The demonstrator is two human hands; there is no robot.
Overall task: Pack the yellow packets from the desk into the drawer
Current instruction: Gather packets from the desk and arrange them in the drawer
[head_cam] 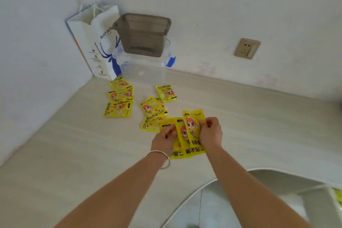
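Note:
Both hands hold a fanned bunch of yellow packets [190, 135] with a cartoon face, just above the pale desk [74, 144]. My left hand [164, 138], with a silver bangle on its wrist, grips the bunch's left side. My right hand [211, 133] pinches the right side. More yellow packets lie on the desk: a pile [120, 98] at the far left, a pile [153, 111] in the middle and a single packet [166, 93] behind it. At the lower right, an open drawer [335, 198] shows something yellow inside, mostly cut off by the frame edge.
A white and blue paper bag [96, 46] stands in the far corner. Beside it a clear plastic box [146, 68] carries a smoky grey bin [142, 35]. A wall socket [247, 48] sits on the back wall. The desk's curved front edge [231, 176] runs at the lower right.

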